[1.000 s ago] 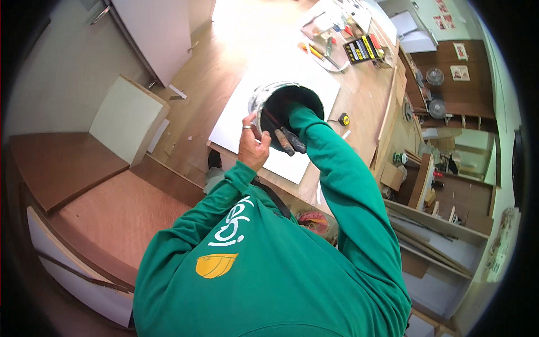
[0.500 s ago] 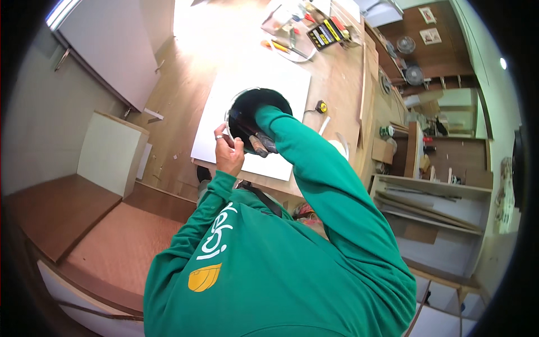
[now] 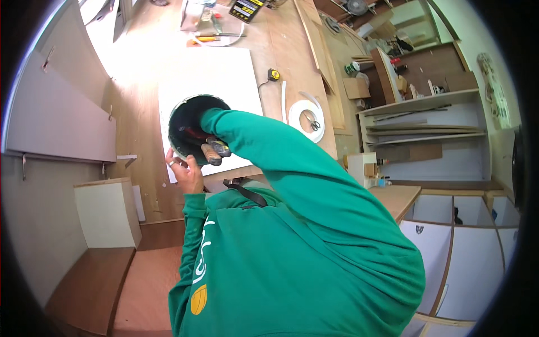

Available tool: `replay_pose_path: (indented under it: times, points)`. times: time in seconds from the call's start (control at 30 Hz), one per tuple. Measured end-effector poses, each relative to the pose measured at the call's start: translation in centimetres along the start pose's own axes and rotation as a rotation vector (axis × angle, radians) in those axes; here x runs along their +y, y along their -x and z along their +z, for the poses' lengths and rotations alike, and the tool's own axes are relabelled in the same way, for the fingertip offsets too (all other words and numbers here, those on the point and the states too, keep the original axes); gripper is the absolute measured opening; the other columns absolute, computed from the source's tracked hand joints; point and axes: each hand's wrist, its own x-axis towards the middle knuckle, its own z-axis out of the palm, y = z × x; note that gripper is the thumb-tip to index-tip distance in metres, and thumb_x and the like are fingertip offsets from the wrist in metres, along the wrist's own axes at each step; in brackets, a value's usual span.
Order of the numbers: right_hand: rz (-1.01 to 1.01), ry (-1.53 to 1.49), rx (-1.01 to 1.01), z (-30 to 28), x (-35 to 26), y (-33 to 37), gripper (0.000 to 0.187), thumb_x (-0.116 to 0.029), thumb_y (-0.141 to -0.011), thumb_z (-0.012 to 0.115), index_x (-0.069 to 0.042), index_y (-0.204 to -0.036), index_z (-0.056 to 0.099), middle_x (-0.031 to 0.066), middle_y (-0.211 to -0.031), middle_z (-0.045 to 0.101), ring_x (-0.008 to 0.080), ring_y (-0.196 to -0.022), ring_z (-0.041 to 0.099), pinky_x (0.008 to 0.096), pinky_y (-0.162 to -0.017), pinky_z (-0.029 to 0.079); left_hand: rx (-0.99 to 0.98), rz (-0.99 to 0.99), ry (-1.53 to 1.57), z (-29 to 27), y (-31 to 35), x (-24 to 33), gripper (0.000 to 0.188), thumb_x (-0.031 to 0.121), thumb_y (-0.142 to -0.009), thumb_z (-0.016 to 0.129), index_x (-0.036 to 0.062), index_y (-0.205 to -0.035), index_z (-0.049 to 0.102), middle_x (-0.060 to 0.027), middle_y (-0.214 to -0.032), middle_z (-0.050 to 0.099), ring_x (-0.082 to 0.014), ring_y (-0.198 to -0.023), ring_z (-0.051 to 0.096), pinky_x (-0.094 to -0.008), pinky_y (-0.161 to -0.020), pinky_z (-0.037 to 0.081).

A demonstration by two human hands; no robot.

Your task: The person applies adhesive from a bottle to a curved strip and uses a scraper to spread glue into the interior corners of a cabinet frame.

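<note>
A dark round bucket (image 3: 184, 119) with a pale rim is tipped so that its mouth faces me, over a white board (image 3: 233, 73) on the workbench. My left hand (image 3: 188, 175) grips the near rim, thumb and fingers pinched around it, a ring on one finger. From the mouth stick a worn brown handle (image 3: 211, 154) and a dark handle with some yellow (image 3: 219, 147). The right forearm, in a green sleeve, reaches deep into the bucket. That hand is hidden inside, so its fingers and anything it holds cannot be seen.
Right of the board lie a yellow tape measure (image 3: 273, 74) and a coil of white strip (image 3: 300, 127) with scissors (image 3: 314, 124). Farther back are a yellow-handled tool (image 3: 205, 39) and a black box (image 3: 246, 8). Shelving (image 3: 426, 163) stands at right, a white cabinet (image 3: 106, 216) at left.
My view has swung, so the bench and bucket sit farther left and the coil with scissors shows fully. My left hand stays on the rim; my right arm remains inside the bucket.
</note>
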Motion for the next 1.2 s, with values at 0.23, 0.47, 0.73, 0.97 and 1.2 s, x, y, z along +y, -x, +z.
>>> replay_pose_path:
  times: [0.23, 0.47, 0.73, 0.97, 1.2]
  points:
    - [0.025, -0.036, -0.015, -1.4, 1.0, 0.7, 0.042, -0.031, -0.101, 0.047, -0.010, -0.135, 0.060, 0.0154, -0.132, 0.062, 0.0289, -0.118, 0.061, 0.0417, -0.099, 0.050, -0.029, 0.105, -0.181, -0.6, -0.3, 0.5, 0.054, 0.008, -0.094, 0.054, 0.0030, -0.144, 0.034, -0.0106, -0.094, 0.057, -0.0164, -0.081, 0.056, -0.0319, -0.071, 0.049]
    - [0.006, -0.059, -0.058, -2.3, 0.8, 0.2, 0.042, -0.031, -0.102, 0.045, -0.010, -0.136, 0.059, 0.0145, -0.132, 0.062, 0.0278, -0.118, 0.061, 0.0414, -0.099, 0.050, -0.007, 0.137, -0.039, 0.6, -1.1, 2.3, 0.056, 0.003, -0.091, 0.052, 0.0047, -0.144, 0.033, -0.0134, -0.104, 0.059, -0.0184, -0.089, 0.062, -0.0314, -0.077, 0.051]
    - [-0.067, -0.047, -0.088, -5.4, 2.1, 0.6, 0.043, -0.032, -0.104, 0.044, -0.011, -0.138, 0.058, 0.0136, -0.132, 0.062, 0.0266, -0.118, 0.060, 0.0410, -0.099, 0.050, 0.037, 0.230, -0.103, 2.6, -2.9, 5.6, 0.056, 0.002, -0.088, 0.054, 0.0049, -0.142, 0.038, -0.0096, -0.088, 0.060, -0.0165, -0.077, 0.057, -0.0332, -0.072, 0.049]
    - [-0.223, -0.158, -0.135, -9.3, -0.2, 1.8, 0.043, -0.032, -0.105, 0.042, -0.011, -0.139, 0.058, 0.0128, -0.132, 0.062, 0.0256, -0.118, 0.060, 0.0407, -0.099, 0.050, 0.176, 0.377, -0.388, 2.1, -2.9, 8.5, 0.053, 0.005, -0.086, 0.051, 0.0055, -0.138, 0.038, -0.0284, -0.109, 0.061, -0.0445, -0.089, 0.065, -0.0508, -0.081, 0.051]
    - [-0.311, -0.518, -0.157, -9.1, -8.5, 0.4, 0.043, -0.032, -0.106, 0.041, -0.012, -0.140, 0.057, 0.0120, -0.132, 0.062, 0.0245, -0.118, 0.060, 0.0404, -0.099, 0.050, 0.320, 0.143, -0.667, -1.2, -3.7, 10.4, 0.054, 0.008, -0.087, 0.049, 0.0100, -0.139, 0.037, -0.0311, -0.111, 0.061, -0.0532, -0.094, 0.061, -0.0573, -0.082, 0.049]
